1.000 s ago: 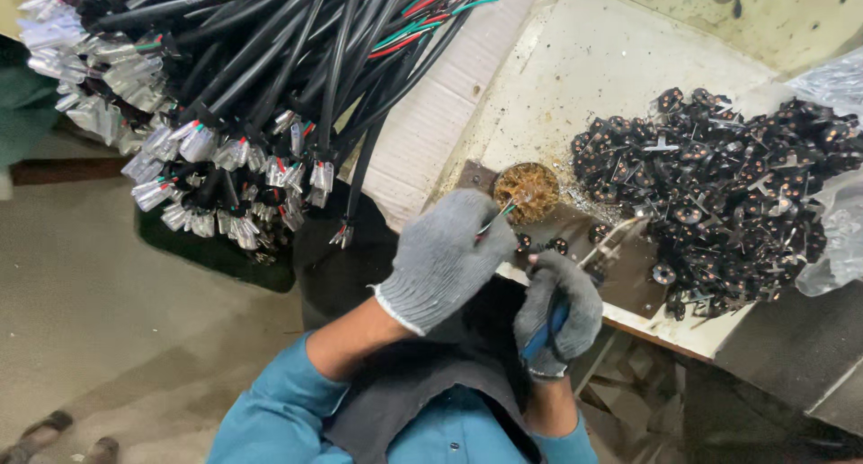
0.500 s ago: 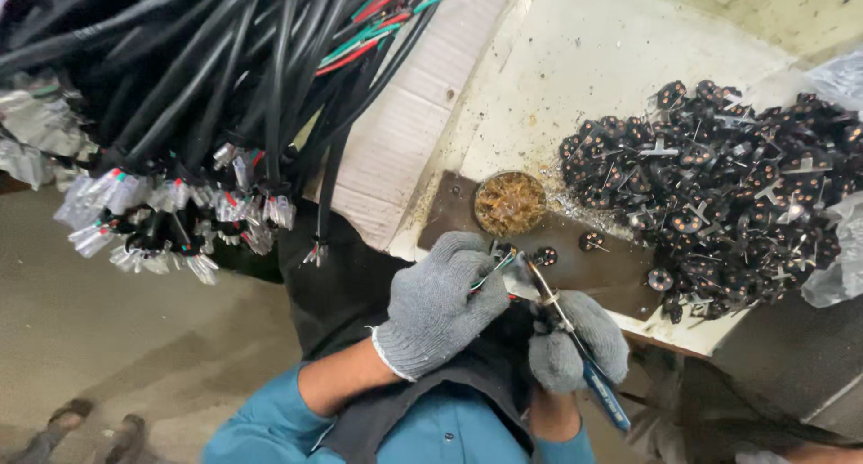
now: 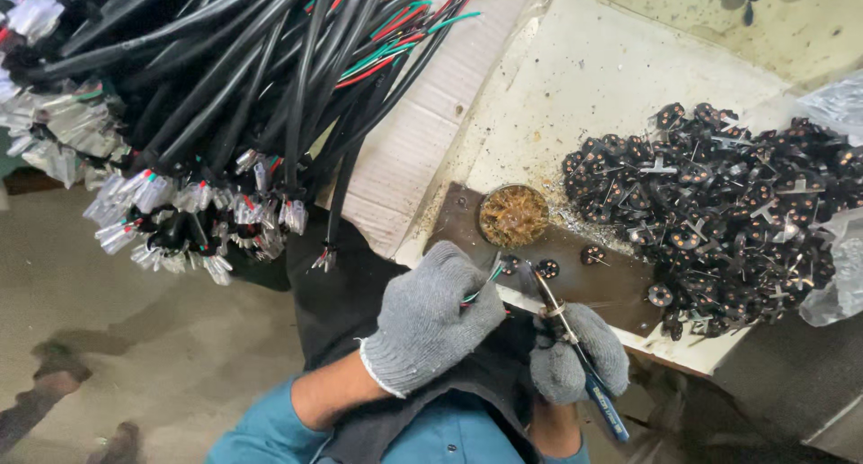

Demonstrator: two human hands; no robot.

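My left hand, in a grey knit glove, pinches the end of a black cable with red and green wire tips poking out between the fingers. My right hand, also gloved, grips a thin tool with a blue handle, its metal tip pointing up toward the wire ends and a small black round part. Both hands meet at the near edge of a dark brown plate on the bench.
A round tin of brownish paste sits on the plate. A heap of small black round parts fills the right of the white bench. A thick bundle of black cables hangs at the left over cardboard.
The view has shifted. My hands have dropped from the paste tin toward the bench's near edge, and the right hand now holds the blue-handled tool tip against the wire ends.
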